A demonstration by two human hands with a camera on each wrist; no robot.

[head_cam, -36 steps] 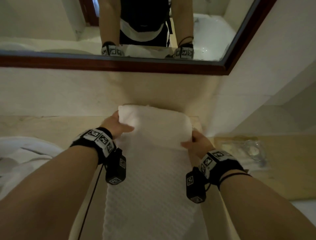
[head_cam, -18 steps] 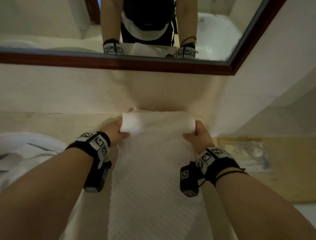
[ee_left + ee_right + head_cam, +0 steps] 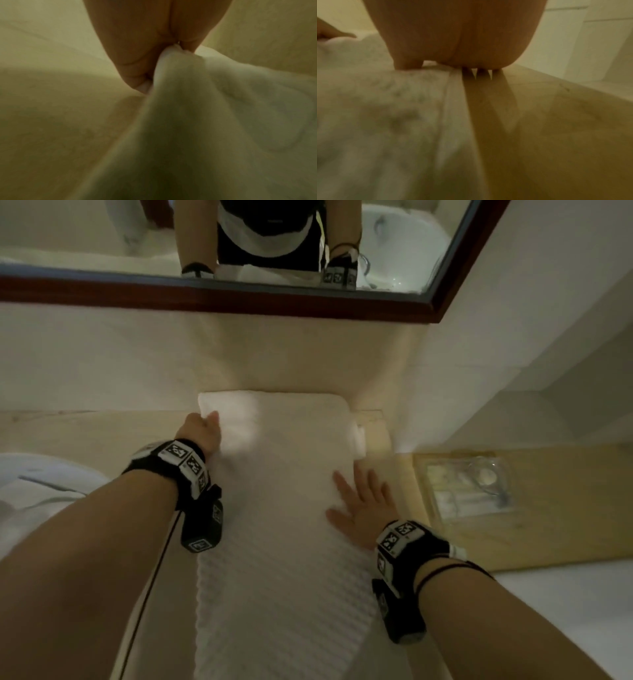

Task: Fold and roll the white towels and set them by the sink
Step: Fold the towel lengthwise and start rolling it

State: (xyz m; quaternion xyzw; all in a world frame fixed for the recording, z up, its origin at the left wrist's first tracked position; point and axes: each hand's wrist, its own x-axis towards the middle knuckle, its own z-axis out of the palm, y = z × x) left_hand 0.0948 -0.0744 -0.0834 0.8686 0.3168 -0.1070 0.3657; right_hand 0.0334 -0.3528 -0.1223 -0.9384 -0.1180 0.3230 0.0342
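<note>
Your towel (image 3: 284, 508) lies on the counter (image 3: 85, 433), its far end against the back wall; the tray (image 3: 469, 487) sits to its right, the sink (image 3: 37, 470) left.

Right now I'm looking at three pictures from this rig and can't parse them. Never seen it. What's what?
No robot here: a person works with bare hands, wearing a camera on the head and one on each wrist. The head view looks down at a beige counter under a wall mirror. A white towel lies lengthwise on it, its far end partly rolled. The left hand pinches that far end; the left wrist view shows the fingers closed on cloth. The right hand lies flat, fingers spread, on the towel's right edge; its wrist view shows the same. A clear plastic packet sits to the right.
</note>
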